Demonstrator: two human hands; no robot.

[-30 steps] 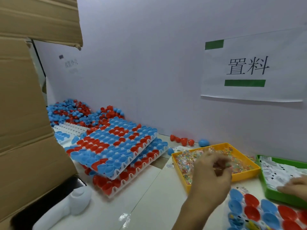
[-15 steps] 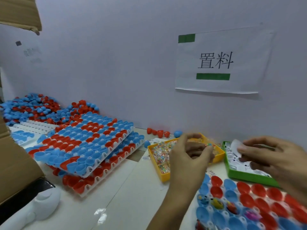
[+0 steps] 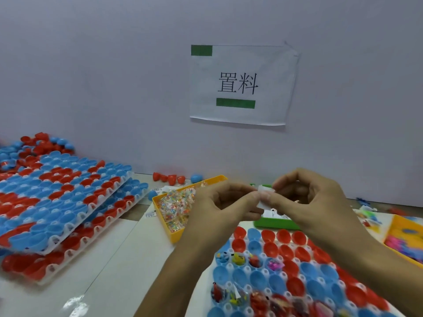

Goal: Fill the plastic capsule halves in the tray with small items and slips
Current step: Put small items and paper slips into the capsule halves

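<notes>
A white tray [image 3: 263,269] of red and blue capsule halves lies at the lower right; several halves near its front hold small colourful items. Above it my left hand [image 3: 219,209] and my right hand [image 3: 309,197] meet, both pinching a small white paper slip [image 3: 265,191] between fingertips. A yellow bin [image 3: 176,234] of tiny wrapped items sits behind my left hand. Behind my hands, the green bin [image 3: 274,224] of slips is mostly hidden.
Two stacked trays [image 3: 68,202] full of red and blue halves lie at the left, with a loose pile of halves [image 3: 34,145] behind. A few loose halves [image 3: 176,178] sit by the wall. Another yellow bin [image 3: 402,239] of coloured pieces stands at the right edge. A paper sign [image 3: 242,85] hangs on the wall.
The view swung right and the cardboard box left the frame. My right hand lifted a slip from the green bin and came to meet my left hand, which now pinches it too.
</notes>
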